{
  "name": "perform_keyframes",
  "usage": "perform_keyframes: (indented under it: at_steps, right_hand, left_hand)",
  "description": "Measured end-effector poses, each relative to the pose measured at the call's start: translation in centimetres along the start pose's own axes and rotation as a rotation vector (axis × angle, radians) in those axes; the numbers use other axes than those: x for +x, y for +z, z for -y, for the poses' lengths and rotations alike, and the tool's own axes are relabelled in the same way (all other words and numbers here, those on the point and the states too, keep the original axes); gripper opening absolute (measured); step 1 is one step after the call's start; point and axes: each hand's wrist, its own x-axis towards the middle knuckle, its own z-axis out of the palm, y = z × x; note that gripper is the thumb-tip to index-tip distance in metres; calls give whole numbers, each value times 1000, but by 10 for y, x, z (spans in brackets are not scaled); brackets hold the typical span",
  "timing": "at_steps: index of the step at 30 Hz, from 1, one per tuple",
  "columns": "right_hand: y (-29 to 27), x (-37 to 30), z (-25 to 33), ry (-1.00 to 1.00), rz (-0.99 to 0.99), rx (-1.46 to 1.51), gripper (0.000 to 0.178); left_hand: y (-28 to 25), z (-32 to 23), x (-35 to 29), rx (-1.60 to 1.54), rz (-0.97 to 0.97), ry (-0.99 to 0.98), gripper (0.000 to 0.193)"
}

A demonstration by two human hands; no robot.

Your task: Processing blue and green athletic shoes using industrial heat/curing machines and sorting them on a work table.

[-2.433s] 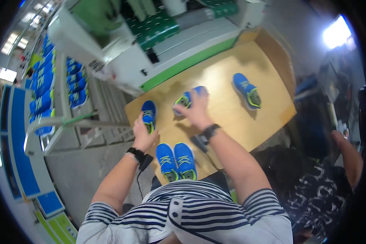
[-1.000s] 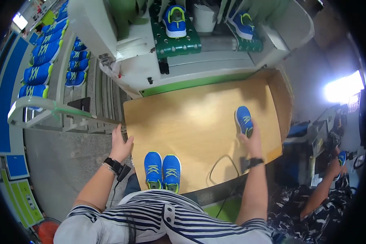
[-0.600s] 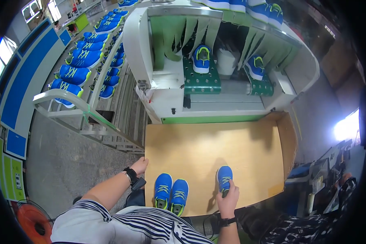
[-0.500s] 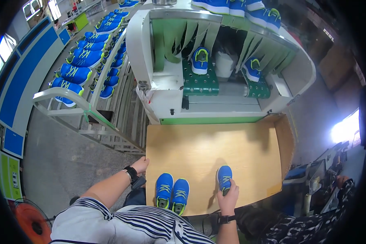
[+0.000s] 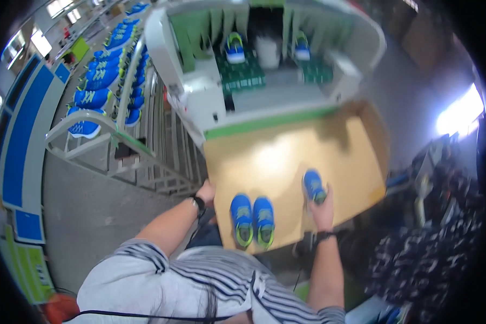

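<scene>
My right hand is closed on the heel end of a blue sneaker with lime trim, its toe pointing away from me. This sneaker is over the right part of the wood-coloured tabletop. A pair of matching sneakers stands side by side near the front edge, a left one and a right one, toes pointing away. My left hand grips the table's left edge, its fingers partly hidden and blurred.
Behind the table stands a white machine with strip curtains and two green belts, each bearing a sneaker. A metal rack of blue sneakers is at left. A person in a patterned sleeve is at lower right.
The view has shifted and tilted, so the table and machine appear higher and turned. My right hand still holds the sneaker, and the left stays at the table edge.
</scene>
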Motion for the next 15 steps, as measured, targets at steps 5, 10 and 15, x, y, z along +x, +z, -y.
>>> perform_keyframes:
  at_steps: [5,10,15]
  right_hand:
    - [21,-28,24,-55,24,89,79]
    - [17,-59,49,256,37,351,78]
    - [4,-183,-4,175,-112,-10,62]
  left_hand:
    - [-10,-52,23,-96,84,-525,50]
    - [-28,-43,27,-135,125,-544,47]
    - [-41,-43,22,-225,487,-399,45]
